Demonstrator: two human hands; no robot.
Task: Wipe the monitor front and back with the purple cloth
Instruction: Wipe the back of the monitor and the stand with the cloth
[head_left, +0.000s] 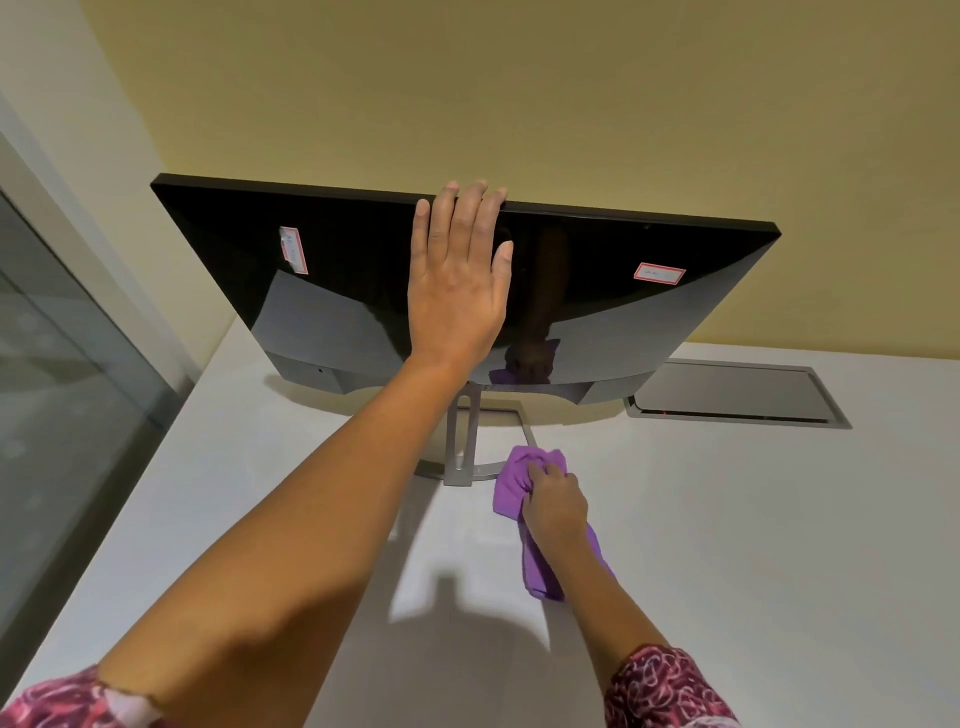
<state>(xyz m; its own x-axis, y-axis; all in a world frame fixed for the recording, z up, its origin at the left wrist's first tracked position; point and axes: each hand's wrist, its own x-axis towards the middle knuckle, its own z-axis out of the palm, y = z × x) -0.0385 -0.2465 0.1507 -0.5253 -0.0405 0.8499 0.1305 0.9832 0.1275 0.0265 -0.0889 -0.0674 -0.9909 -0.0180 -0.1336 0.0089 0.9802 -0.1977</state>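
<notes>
Progress first, biggest thing down: white desk top (727, 519) carries the wide black glossy-screened monitor (337, 291), which stands on its slim silver metal stand (460, 441) and tips forward toward the camera. I cannot tell from the glass whether any of the front has been wiped; it shows reflections and no clear streaks. The back is hidden from this view. My read is that both faces are left to do, or at least that no wiping stroke is on right now, because the cloth is nowhere on the monitor.

Beside the stand a grey rectangular cable hatch (727, 395) sits flush in the desk.

Now the hands. The left hand (457, 280) lies spread flat on the upper middle of the screen, fingers straight and a little apart. Its fingertips (472, 189) reach the top edge and steady the panel.

The crumpled soft purple cloth (540, 566) lies down on the desk, just in front of the stand's base and to its right. The right hand (556, 512) sits on top of it, fingers curled in and bunching the fabric in a firm grip.

Smallest of all, two red-bordered white paper stickers (294, 250) (658, 274) sit on the screen, one to each side.
</notes>
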